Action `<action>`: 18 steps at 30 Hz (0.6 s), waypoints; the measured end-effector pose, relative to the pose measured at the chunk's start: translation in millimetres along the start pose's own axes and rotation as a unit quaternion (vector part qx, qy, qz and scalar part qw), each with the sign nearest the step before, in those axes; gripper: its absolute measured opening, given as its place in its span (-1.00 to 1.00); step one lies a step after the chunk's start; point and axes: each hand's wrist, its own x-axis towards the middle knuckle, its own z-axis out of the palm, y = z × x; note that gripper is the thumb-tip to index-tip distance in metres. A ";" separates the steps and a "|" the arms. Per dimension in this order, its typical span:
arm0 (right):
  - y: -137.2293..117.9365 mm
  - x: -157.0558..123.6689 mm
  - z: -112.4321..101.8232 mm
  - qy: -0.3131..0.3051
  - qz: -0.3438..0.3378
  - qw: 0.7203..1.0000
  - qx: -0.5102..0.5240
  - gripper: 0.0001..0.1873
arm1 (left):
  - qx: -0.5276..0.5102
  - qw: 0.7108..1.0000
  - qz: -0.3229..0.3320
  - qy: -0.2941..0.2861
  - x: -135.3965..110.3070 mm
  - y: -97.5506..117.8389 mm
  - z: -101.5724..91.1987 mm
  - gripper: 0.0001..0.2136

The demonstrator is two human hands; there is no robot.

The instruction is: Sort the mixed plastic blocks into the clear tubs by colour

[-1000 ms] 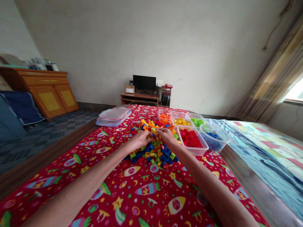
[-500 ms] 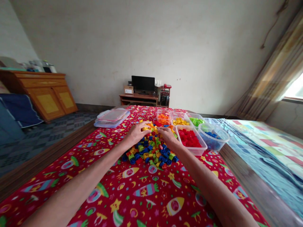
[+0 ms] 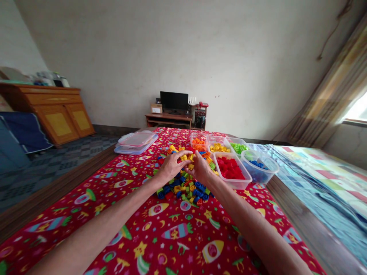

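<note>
Yellow blocks, at least two, in two half-curled hands; one mixed pile, five tubs

The bare left hand and bare right hand are covering part of the heap of small multicoloured plastic blocks, their fingers partly hiding the yellow plastic pieces between them. The left edge is cutting off the orange-brown wooden cabinet; small items atop it are blurring together.
</note>
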 end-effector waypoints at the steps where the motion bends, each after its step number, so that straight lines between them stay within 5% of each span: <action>1: 0.9 -0.4 0.3 0.004 0.002 1.000 0.000 -0.66 | -0.007 1.000 0.009 -0.009 0.1 -1.9 1.3 -0.62; 8: 4.9 -3.4 -0.2 -0.008 0.007 0.999 -0.036 -0.73 | -0.031 0.996 -0.003 -0.080 -7.0 -2.5 9.0 -0.42; 13: 2.9 -1.1 -4.4 -0.051 -0.012 0.997 -0.051 -0.88 | -0.073 0.996 -0.025 -0.044 -7.3 4.3 4.0 -0.49; 18: -0.9 0.7 -9.4 -0.040 -0.035 0.998 -0.044 -0.91 | -0.061 0.998 -0.022 0.006 0.9 -17.2 -0.6 -0.49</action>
